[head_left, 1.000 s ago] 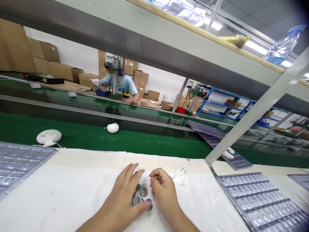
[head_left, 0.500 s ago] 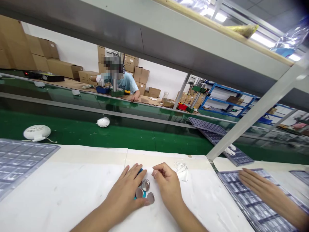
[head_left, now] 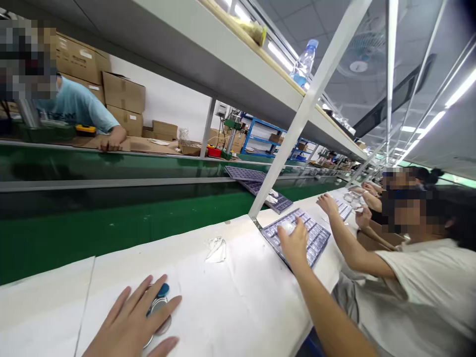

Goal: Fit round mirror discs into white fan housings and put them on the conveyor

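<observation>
My left hand (head_left: pixel 136 320) lies spread over a small cluster of round pieces on the white table covering. Silver discs (head_left: pixel 164 325) and a teal disc (head_left: pixel 163 290) show between and beside its fingers; the rest of the pile is hidden under the hand. My right hand (head_left: pixel 295 244) is stretched out over a dark compartment tray (head_left: pixel 316 243) on the right. Between its thumb and fingers is a small whitish round piece (head_left: pixel 287 227), too unclear to name.
A crumpled white cloth (head_left: pixel 216 249) lies on the white tabletop (head_left: pixel 238 297). A slanted white post (head_left: pixel 286 148) rises beside the tray. More trays (head_left: pixel 247 174) rest on the green conveyor (head_left: pixel 193 208). Co-workers sit close on the right; one person (head_left: pixel 78 104) works across the conveyor.
The view has swung right. My right hand has left the discs and moved to the tray, a whitish piece now in its fingers. My left hand stays over the discs. The co-worker's hand has left the tray.
</observation>
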Tool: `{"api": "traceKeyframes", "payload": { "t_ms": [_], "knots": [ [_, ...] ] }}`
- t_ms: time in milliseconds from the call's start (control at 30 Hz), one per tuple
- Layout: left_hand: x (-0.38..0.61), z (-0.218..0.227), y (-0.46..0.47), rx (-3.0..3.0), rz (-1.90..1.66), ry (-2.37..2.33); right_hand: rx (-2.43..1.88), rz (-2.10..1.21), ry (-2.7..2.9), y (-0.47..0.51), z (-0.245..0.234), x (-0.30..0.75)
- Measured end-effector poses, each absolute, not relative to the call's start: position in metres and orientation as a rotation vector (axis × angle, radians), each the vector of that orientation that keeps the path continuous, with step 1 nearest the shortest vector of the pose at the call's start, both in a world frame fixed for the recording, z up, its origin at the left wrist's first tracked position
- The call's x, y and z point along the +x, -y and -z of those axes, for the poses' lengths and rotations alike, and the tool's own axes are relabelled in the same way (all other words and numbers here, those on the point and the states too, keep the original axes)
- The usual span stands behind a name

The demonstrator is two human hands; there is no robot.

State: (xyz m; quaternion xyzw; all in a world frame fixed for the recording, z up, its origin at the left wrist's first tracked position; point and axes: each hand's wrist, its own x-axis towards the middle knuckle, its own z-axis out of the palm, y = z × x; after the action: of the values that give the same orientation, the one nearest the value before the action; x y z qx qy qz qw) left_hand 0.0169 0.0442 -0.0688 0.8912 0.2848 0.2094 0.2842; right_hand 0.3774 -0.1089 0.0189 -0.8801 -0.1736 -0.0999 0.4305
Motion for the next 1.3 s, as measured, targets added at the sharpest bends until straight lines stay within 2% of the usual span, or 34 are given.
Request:
{"api": "traceKeyframes", "payload": {
  "t_ms": [167,300,400,467,567,667,833,1000,1300],
  "knots": [
    [0.021,0.050,-0.036,2.469,-0.273,-0.799,-2.350,0.163,0.172,0.117,-0.029,0.438],
    [0.018,0.024,-0.024,2.082,-0.462,-0.924,-2.332,0.058,0.213,0.109,-0.038,0.430],
    [0.013,0.002,-0.020,1.712,-0.788,-1.025,-2.218,-0.019,0.389,0.093,-0.039,0.378],
    [0.010,-0.012,-0.018,1.487,-0.880,-1.034,-2.053,-0.156,0.598,0.077,-0.035,0.318],
    [0.006,-0.024,-0.012,1.022,-0.755,-0.794,-1.456,-0.588,1.000,0.054,-0.029,0.219],
    [0.005,-0.026,-0.007,0.636,-0.648,-0.528,-1.223,-0.850,1.159,0.038,-0.026,0.157],
    [0.003,-0.020,-0.013,0.498,-0.782,-0.611,-1.482,-0.719,1.328,0.028,-0.015,0.174],
    [0.001,-0.018,-0.020,0.501,-0.887,-0.711,-1.700,-0.853,1.544,0.028,-0.003,0.200],
    [0.006,-0.017,-0.017,0.601,-0.924,-0.819,-1.799,-0.935,1.533,0.031,-0.002,0.194]
  ]
}}
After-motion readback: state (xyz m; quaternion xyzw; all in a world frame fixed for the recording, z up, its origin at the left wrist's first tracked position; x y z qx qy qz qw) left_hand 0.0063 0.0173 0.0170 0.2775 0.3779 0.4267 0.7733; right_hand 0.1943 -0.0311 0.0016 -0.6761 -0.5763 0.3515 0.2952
